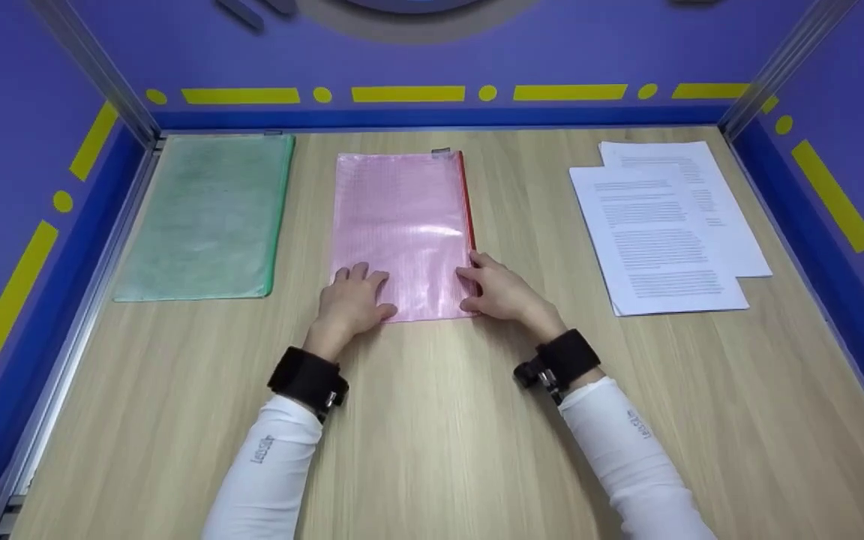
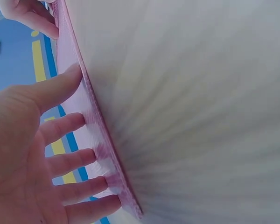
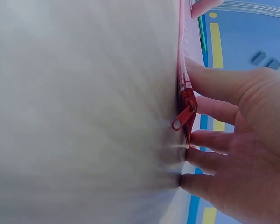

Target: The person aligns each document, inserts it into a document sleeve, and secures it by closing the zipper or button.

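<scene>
A pink translucent zip document pouch lies flat on the table, its red zipper running along the right side. My left hand rests on its lower left part, fingers spread and fingertips touching the plastic. At the lower right corner, my right hand touches the pouch with thumb and fingers around the zipper's near end. The right wrist view shows the red zipper pull at that corner, close to the fingertips. Nothing is gripped by either hand.
A green zip pouch lies at the left of the wooden table. On the right are two overlapping stacks of printed paper. Blue walls with yellow markings border the table's back and sides.
</scene>
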